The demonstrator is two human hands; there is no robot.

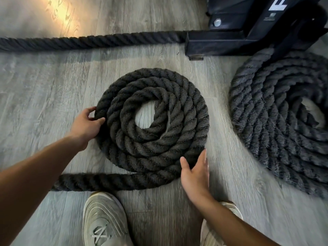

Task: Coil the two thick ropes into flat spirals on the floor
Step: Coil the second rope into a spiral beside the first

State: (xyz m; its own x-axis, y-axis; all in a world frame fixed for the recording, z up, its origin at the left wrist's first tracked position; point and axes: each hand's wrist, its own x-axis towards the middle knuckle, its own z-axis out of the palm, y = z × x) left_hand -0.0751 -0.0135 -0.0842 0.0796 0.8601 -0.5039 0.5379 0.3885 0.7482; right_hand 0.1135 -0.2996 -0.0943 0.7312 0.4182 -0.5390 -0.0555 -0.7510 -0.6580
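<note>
Rope two (152, 121) was partly spiralled, tail loose; right coil (276, 121) looked done. Left hand (85, 126) gripped the rim, right hand (195, 176) pressed flat.

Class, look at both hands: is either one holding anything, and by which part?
The left hand grips the centre coil by its outer turn, left edge. The right hand lies open against the lower right edge, holding nothing.

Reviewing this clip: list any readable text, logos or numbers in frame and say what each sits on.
No full word can be read.
Black metal rack base: part of a large white letter at the top edge, cut off, possibly "F".
Small label below it: too small and blurred to read.
Shoes, ropes: no text visible.
</note>
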